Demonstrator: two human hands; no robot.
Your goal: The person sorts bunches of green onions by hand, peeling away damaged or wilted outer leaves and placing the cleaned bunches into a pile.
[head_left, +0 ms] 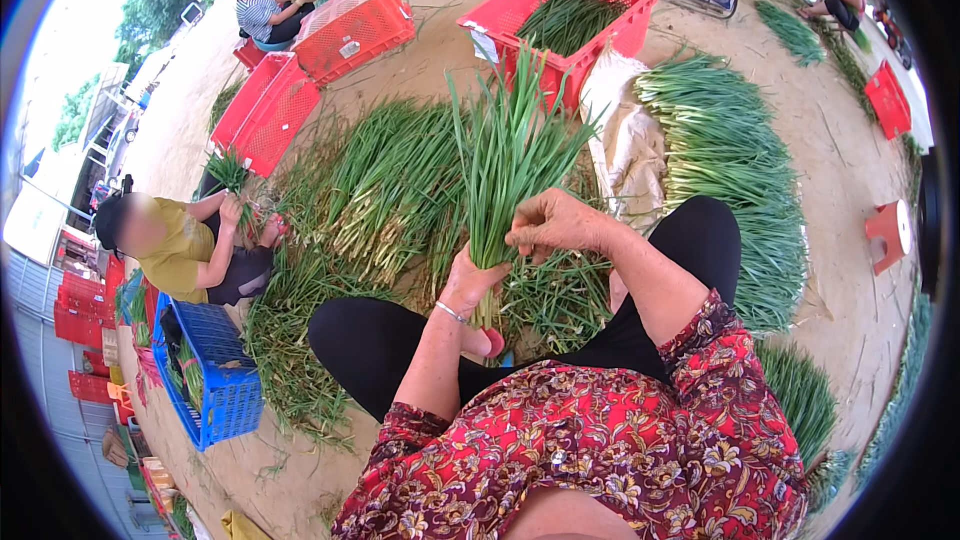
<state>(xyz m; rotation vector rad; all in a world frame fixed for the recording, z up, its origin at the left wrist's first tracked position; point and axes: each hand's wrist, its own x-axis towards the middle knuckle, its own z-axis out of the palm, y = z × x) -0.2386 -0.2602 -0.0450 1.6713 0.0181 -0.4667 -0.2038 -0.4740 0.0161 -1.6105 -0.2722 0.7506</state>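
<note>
My left hand (470, 285) is closed around the lower stalks of an upright bunch of chives (505, 155), its long green leaves fanning out above. At the bunch's right side my right hand (560, 223) is bent in a pinch, fingertips by the leaves. What the pinch holds, if anything, is too small to make out. Beyond and left of the bunch lies a loose pile of chives (390, 190) with pale stalk ends toward me. Bits of leaf litter (560, 300) cover the ground between my knees.
Neatly laid chives (715, 170) lie at my right beside a whitish sack (625, 140). A red crate (625, 40) with chives stands ahead. To the left, a co-worker (195, 245) sits holding chives near a blue crate (230, 390). A red stool (885, 238) stands far right.
</note>
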